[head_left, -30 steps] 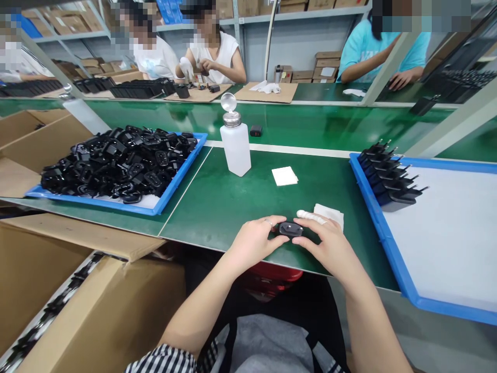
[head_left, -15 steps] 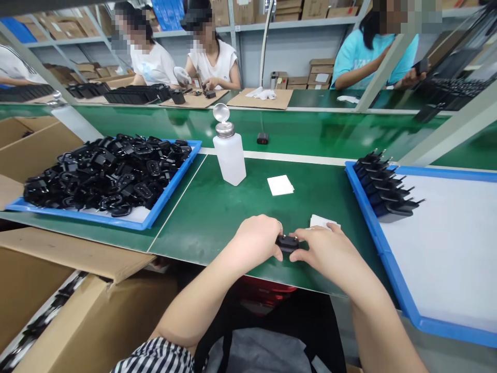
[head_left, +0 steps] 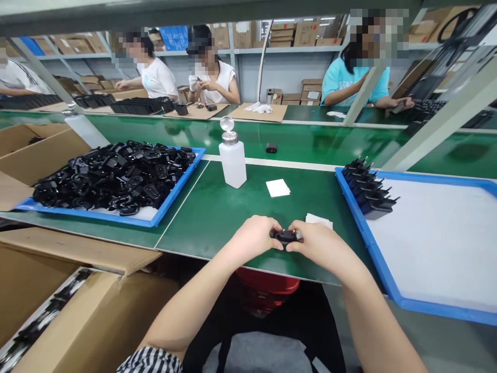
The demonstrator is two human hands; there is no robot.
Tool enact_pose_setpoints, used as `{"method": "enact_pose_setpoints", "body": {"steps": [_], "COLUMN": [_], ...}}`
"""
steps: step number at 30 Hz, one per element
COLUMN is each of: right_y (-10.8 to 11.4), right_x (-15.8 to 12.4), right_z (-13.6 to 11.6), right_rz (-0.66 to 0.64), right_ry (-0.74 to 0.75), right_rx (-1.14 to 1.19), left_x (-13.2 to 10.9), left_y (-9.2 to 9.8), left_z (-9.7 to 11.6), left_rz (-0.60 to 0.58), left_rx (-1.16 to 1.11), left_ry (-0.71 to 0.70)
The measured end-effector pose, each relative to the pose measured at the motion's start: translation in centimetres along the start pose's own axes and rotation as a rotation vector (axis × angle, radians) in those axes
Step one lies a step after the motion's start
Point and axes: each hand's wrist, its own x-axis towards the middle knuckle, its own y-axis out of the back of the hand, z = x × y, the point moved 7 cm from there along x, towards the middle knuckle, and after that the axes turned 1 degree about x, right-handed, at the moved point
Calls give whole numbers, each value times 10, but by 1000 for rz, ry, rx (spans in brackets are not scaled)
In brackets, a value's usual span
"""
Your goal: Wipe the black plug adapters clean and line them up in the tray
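Your left hand (head_left: 254, 239) and right hand (head_left: 320, 246) pinch the black plug adapter (head_left: 286, 237) between them, its long axis running hand to hand, just above the counter's (head_left: 217, 207) near edge.

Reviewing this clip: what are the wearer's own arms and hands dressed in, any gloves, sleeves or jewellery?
Both hands are bare, no gloves: left hand, right hand. The forearms are uncovered too. A black-and-white striped sleeve shows at the left upper arm. A ring may sit on a left finger, too small to confirm.
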Motion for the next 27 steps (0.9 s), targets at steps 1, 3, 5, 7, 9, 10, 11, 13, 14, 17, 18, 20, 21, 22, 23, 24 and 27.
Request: {"method": "enact_pose_setpoints", "body": {"steps": [1,3,5,7,9,10,11,13,14,17,18,20,21,22,23,24,27], "right_y": [-1,-3,-4,-4,-5,-7,-8,-10,-10,-8,-5,8,17,28,39,50,70], "right_x": [0,1,1,1,0,0,0,1,0,-6,-11,-25,-35,-45,-55,-65,-83], "right_z": [-1,-3,-4,-3,-1,-1,-2,-5,-6,-4,0,15,28,44,63,84,147], "right_rz": [-4,-34,-53,-37,-10,-6,-3,17,33,77,97,175,234,302,372,450,585], "right_ry": [0,0,-13,-38,-25,10,59,165,207,244,237,189,152,107,56,1,-187], "right_rx": [-16,-48,-76,-98,-88,-57,-13,74,104,116,112,126,144,163,172,166,101], "left_x": [1,5,9,11,11,10,9,6,5,4,6,12,17,23,32,42,83], "left_y": [0,0,-1,0,0,-1,-2,-4,-4,-6,-5,1,7,14,21,28,44], "left_z": [3,11,19,24,25,23,20,14,12,7,6,3,2,1,1,0,-2], "left_rz": [-5,-54,-126,-172,-168,-156,-140,-106,-93,-91,-101,-110,-98,-79,-58,-36,36], "left_rx": [36,156,285,369,384,365,332,249,214,228,267,351,381,399,411,418,437], "left_ry": [15,63,111,136,126,110,85,24,-5,-33,-22,17,33,41,43,42,66]}}
